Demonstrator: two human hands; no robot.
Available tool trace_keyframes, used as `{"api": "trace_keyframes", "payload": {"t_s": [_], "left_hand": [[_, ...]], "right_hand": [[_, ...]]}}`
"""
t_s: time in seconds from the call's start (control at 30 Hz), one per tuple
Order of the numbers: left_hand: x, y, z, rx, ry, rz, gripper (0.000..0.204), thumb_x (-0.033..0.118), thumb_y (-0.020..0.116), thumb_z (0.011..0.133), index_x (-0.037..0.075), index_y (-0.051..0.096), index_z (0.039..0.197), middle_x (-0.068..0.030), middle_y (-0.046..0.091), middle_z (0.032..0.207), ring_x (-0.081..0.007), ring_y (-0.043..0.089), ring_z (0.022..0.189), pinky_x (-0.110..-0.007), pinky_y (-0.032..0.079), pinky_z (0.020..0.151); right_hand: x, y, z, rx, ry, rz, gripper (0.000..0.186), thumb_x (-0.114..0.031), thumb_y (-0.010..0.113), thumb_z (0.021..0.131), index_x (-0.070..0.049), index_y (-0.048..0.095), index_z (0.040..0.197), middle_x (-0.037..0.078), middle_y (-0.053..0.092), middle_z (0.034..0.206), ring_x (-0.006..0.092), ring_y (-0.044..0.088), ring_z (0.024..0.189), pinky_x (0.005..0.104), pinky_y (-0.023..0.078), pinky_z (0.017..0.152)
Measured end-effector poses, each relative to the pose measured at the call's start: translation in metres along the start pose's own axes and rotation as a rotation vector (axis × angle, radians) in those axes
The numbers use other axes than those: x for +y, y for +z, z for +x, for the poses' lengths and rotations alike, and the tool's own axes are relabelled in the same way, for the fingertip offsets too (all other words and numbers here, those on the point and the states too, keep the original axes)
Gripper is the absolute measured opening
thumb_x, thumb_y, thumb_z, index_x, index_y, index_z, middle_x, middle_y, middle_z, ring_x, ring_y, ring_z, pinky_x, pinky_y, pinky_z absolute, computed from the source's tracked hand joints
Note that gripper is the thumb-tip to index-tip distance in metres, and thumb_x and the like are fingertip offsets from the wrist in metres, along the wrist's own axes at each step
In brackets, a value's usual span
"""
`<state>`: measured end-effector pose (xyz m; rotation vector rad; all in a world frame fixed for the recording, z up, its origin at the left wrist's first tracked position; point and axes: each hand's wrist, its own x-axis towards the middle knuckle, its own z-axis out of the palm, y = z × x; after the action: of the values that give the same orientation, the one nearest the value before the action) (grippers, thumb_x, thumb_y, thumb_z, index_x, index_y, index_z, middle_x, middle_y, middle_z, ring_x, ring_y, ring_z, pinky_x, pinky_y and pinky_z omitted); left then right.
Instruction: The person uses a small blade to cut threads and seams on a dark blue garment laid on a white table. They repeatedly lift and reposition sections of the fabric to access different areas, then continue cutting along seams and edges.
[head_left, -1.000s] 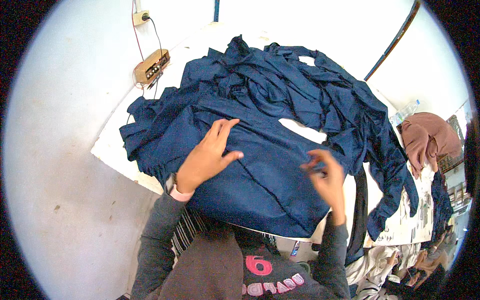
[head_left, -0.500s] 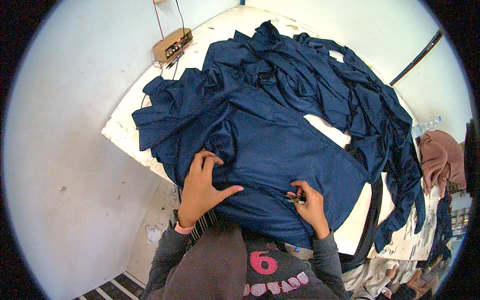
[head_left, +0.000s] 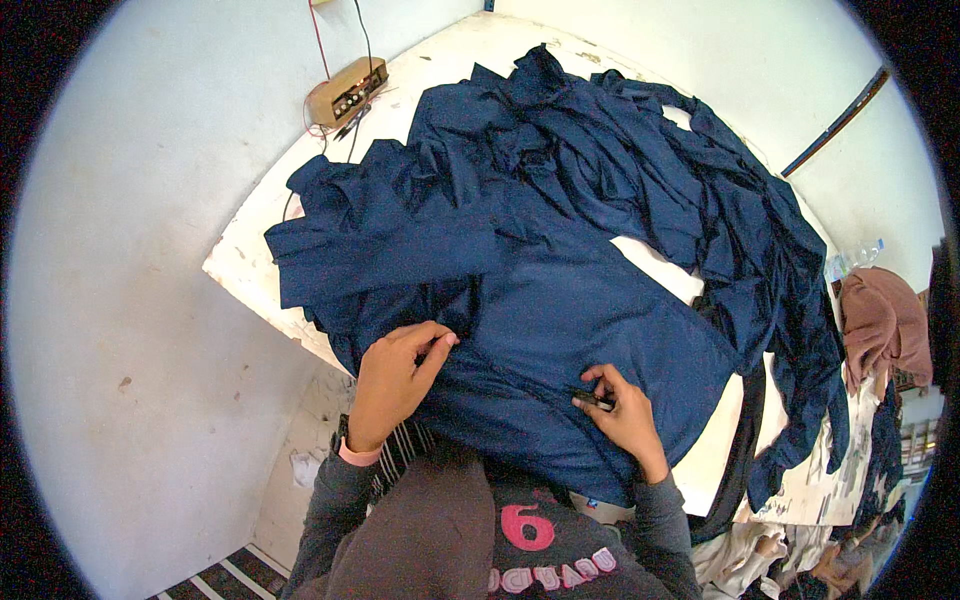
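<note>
A large rumpled heap of navy fabric (head_left: 560, 280) covers most of a white table (head_left: 250, 250). My left hand (head_left: 410, 370) lies on the fabric near its front left, thumb and forefinger pinched together at a fold; the cloth between them is too small to be sure of. To the right, my right hand (head_left: 620, 415) grips a small dark tool with a light metal part (head_left: 590, 400), perhaps thread snips, held low over the navy cloth.
A beige control box (head_left: 345, 92) with wires sits at the back left against the wall. A brown cloth (head_left: 880, 320) and a plastic bottle (head_left: 850, 255) are at the right. Pale fabric (head_left: 750, 550) lies below the table's right side.
The view has shifted since the first frame. My left hand has gone from spread fingers to a pinch, moving slightly right since half a second ago. A navy band now lies flatter at the left.
</note>
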<state>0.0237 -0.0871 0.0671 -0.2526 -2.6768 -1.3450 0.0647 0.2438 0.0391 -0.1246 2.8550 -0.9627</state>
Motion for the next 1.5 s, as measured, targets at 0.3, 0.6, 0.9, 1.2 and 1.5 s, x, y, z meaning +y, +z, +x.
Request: {"api": "trace_keyframes", "payload": {"t_s": [0.3, 0.6, 0.9, 1.2, 1.5], "left_hand": [[0.001, 0.01, -0.003, 0.162, 0.097, 0.312, 0.013, 0.022, 0.063, 0.1, 0.01, 0.068, 0.102, -0.0152, 0.068, 0.071, -0.0346, 0.066, 0.061, -0.044, 0.049, 0.056], [-0.001, 0.012, -0.003, 0.233, 0.204, 0.337, 0.014, 0.022, 0.065, 0.098, 0.01, 0.07, 0.103, -0.0108, 0.067, 0.068, -0.0269, 0.066, 0.058, -0.038, 0.048, 0.054], [-0.013, -0.022, -0.035, 0.43, -0.166, -0.601, 0.024, 0.022, 0.054, 0.108, 0.001, 0.065, 0.106, -0.0087, 0.074, 0.084, -0.0193, 0.074, 0.085, -0.029, 0.055, 0.072], [-0.07, -0.092, -0.07, 0.66, -0.131, 0.394, 0.069, 0.006, 0.072, 0.09, 0.0, 0.04, 0.151, -0.0207, 0.044, 0.154, -0.0361, 0.045, 0.14, -0.043, 0.034, 0.118], [-0.059, -0.036, -0.002, 0.404, 0.035, 0.39, 0.069, 0.025, 0.071, 0.094, 0.012, 0.042, 0.154, -0.0208, 0.033, 0.161, -0.0427, 0.037, 0.144, -0.052, 0.028, 0.12]], "right_hand": [[-0.101, -0.01, 0.046, 0.096, -0.399, -0.062, 0.037, -0.043, 0.077, 0.087, -0.009, 0.062, 0.084, 0.011, 0.071, 0.082, 0.0337, 0.068, 0.067, 0.0421, 0.053, 0.06], [-0.134, 0.031, 0.085, 0.264, -0.626, -0.32, 0.034, -0.04, 0.071, 0.09, -0.009, 0.062, 0.079, 0.01, 0.065, 0.072, 0.0313, 0.064, 0.057, 0.0412, 0.049, 0.054], [-0.122, 0.012, 0.08, 0.213, -0.565, -0.222, 0.034, -0.042, 0.075, 0.087, -0.01, 0.064, 0.082, 0.01, 0.069, 0.075, 0.0302, 0.066, 0.06, 0.0408, 0.049, 0.056], [-0.132, 0.014, 0.092, -0.101, -0.619, 0.067, 0.037, -0.036, 0.078, 0.082, -0.017, 0.07, 0.114, 0.009, 0.073, 0.084, 0.0308, 0.072, 0.075, 0.042, 0.055, 0.065], [-0.121, -0.068, 0.076, 0.326, -0.803, -0.059, 0.024, -0.011, 0.069, 0.069, -0.017, 0.072, 0.093, -0.001, 0.073, 0.082, 0.0201, 0.068, 0.066, 0.0348, 0.041, 0.058]]}}
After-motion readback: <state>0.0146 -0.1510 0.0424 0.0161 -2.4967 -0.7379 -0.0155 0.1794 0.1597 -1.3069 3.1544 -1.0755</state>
